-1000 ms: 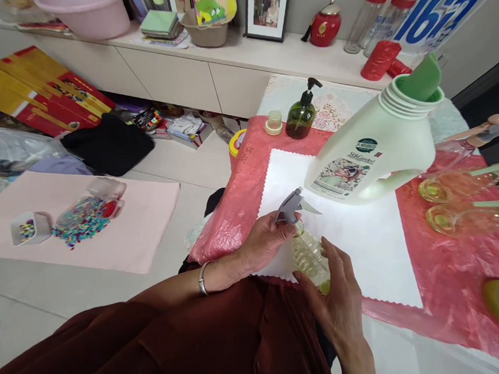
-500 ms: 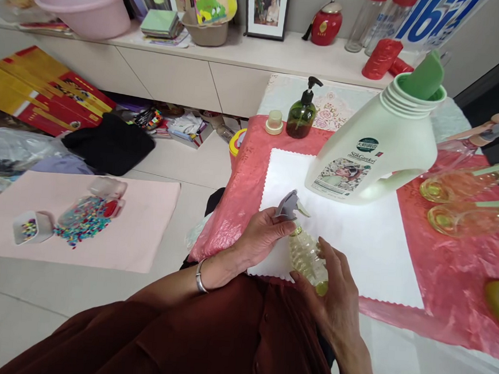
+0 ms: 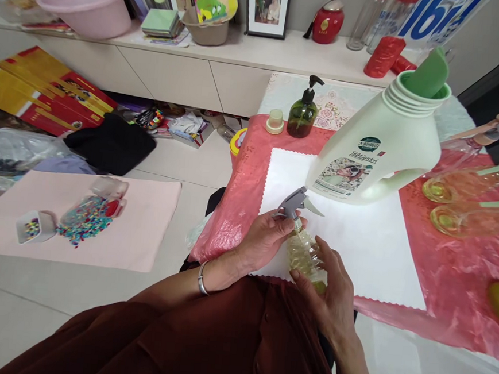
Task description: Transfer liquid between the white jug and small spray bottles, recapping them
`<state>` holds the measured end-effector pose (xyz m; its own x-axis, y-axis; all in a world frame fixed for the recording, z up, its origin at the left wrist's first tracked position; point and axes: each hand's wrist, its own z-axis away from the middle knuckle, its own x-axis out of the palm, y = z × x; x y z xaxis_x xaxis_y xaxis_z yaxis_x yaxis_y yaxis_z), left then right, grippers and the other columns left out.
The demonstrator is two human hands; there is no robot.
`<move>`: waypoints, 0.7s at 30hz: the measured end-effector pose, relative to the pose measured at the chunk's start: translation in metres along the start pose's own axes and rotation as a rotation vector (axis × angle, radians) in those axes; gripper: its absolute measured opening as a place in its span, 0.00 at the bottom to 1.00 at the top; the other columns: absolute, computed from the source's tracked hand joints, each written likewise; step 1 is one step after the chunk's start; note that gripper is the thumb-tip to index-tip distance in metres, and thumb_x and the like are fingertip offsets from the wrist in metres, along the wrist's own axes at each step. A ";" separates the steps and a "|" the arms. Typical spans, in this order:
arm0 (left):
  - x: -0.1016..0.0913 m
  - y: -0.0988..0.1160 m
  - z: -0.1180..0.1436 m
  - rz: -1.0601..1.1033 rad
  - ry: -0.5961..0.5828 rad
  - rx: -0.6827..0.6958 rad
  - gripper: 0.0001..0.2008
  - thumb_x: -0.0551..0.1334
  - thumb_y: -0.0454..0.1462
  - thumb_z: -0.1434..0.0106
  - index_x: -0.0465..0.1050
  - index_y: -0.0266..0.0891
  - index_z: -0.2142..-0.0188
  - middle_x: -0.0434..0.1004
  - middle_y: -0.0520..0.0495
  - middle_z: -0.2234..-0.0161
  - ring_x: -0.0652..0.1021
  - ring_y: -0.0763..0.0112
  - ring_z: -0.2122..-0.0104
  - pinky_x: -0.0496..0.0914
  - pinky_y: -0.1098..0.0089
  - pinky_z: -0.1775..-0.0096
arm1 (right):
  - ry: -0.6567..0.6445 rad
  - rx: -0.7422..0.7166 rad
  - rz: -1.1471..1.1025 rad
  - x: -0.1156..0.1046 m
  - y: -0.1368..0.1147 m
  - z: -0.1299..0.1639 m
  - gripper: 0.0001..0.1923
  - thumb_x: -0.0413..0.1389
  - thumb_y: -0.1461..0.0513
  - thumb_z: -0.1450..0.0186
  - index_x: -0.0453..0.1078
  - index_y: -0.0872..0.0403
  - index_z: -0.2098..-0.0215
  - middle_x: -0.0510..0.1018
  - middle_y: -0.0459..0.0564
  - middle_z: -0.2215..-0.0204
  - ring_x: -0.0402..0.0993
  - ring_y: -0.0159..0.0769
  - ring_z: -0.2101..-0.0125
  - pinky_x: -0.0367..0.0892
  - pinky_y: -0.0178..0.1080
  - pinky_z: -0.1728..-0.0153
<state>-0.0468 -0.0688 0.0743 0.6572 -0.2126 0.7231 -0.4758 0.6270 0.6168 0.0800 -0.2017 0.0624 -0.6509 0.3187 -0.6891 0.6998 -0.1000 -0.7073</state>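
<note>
Head view showed both hands at the near edge of a white cloth (image 3: 357,247). The right hand (image 3: 331,294) was wrapped around a small bottle (image 3: 307,255) with pale yellow liquid, tilted over the cloth's edge. The left hand (image 3: 267,237) pinched the neck under a grey spray head (image 3: 293,203), which already sat on the bottle; whether it was screwed tight could not be told. A big white jug (image 3: 377,151) stood open behind, a green funnel (image 3: 429,74) in its mouth.
</note>
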 end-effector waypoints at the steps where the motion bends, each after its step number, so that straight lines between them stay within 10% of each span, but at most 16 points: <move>1: 0.000 -0.001 -0.001 -0.003 0.021 0.011 0.20 0.80 0.42 0.52 0.81 0.36 0.62 0.81 0.47 0.64 0.80 0.65 0.59 0.69 0.65 0.53 | -0.001 -0.002 -0.002 0.001 0.000 0.000 0.33 0.56 0.45 0.29 0.57 0.51 0.32 0.70 0.51 0.45 0.73 0.34 0.51 0.74 0.36 0.53; 21: -0.002 -0.009 -0.003 0.069 0.071 0.000 0.24 0.83 0.39 0.59 0.81 0.36 0.63 0.80 0.52 0.67 0.78 0.73 0.65 0.69 0.68 0.55 | -0.034 0.079 -0.146 0.002 -0.002 0.000 0.34 0.59 0.46 0.31 0.59 0.49 0.33 0.70 0.51 0.46 0.73 0.36 0.51 0.72 0.37 0.52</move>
<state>-0.0423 -0.0719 0.0663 0.6628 -0.1151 0.7399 -0.5216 0.6380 0.5665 0.0771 -0.2005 0.0622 -0.7542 0.3035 -0.5823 0.5730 -0.1289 -0.8093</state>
